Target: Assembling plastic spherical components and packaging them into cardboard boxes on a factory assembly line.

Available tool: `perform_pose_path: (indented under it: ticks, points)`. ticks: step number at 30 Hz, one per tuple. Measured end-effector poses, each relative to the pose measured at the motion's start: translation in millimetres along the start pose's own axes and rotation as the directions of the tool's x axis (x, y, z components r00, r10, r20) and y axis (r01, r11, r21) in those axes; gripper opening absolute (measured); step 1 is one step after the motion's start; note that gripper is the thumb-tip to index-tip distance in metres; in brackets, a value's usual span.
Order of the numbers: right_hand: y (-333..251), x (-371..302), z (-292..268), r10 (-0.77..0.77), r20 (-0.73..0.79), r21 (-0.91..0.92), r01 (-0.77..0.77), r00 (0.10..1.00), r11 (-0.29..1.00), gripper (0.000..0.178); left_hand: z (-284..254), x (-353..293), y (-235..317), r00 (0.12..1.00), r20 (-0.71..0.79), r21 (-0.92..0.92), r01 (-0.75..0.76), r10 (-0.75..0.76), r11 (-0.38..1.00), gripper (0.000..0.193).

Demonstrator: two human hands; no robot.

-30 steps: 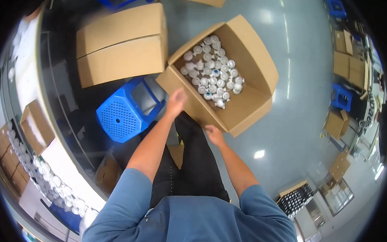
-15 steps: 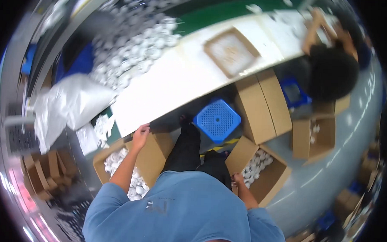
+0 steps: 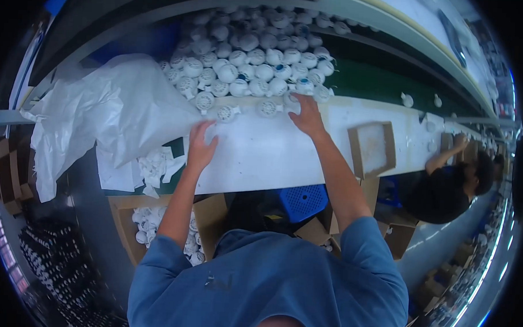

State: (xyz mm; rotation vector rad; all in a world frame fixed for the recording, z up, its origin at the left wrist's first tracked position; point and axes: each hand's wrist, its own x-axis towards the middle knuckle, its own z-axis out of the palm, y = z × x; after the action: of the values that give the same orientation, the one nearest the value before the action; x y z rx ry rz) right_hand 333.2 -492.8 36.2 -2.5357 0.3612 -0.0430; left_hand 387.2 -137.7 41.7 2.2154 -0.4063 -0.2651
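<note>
My left hand (image 3: 201,148) is over the near edge of the white tabletop (image 3: 262,155), fingers apart and holding nothing. Just beyond its fingertips lies a white round plastic unit with a vented face (image 3: 226,113). Farther right, my right hand (image 3: 307,115) reaches to the front of a heap of similar white bulb-shaped units (image 3: 248,59). Its thumb and fingers are spread; the fingertips meet a unit at the heap's edge, though contact is hard to judge. Between my hands another vented unit (image 3: 267,108) lies on the tabletop.
A large white plastic bag (image 3: 114,106) slumps over the table's left end. Below stands an open cardboard box of white units (image 3: 147,223), with a blue stool (image 3: 304,202) to its right. A shallow cardboard tray (image 3: 357,152) sits right. A co-worker (image 3: 445,190) works farther right.
Both hands have risen from beside my body to the table, the right one farthest, up to the heap. My view has shifted toward the heap and the table's far side.
</note>
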Motion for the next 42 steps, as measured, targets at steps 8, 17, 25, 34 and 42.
perform_pose_path:
  ticks: [8, 17, 25, 34, 42]
  points:
    - [-101, 67, 43, 0.275, 0.069, -0.542, -0.196, 0.959, 0.817, 0.079, 30, 113, 33, 0.985, 0.118, 0.461, 0.055, -0.123, 0.886, 0.081]
    - [-66, 69, 28, 0.154, 0.24, -0.236, -0.096, 0.958, 0.967, 0.07, 52, 3, 14, 0.981, 0.181, 0.432, -0.017, -0.069, 0.901, 0.07]
    - [-60, 60, 64, 0.115, 0.007, -0.11, -0.114, 0.993, 0.987, 0.061, 57, -16, 40, 0.962, 0.269, 0.446, -0.163, 0.042, 0.88, 0.082]
    - [-65, -85, 82, 0.205, -0.326, -0.117, -0.255, 0.923, 0.96, 0.062, 74, 38, 88, 0.809, 0.478, 0.48, 0.086, -0.342, 0.873, 0.111]
    - [-54, -53, 13, 0.329, 0.144, 0.131, -0.347, 0.933, 0.929, 0.065, 81, 50, 76, 0.81, 0.483, 0.474, 0.077, -0.332, 0.877, 0.103]
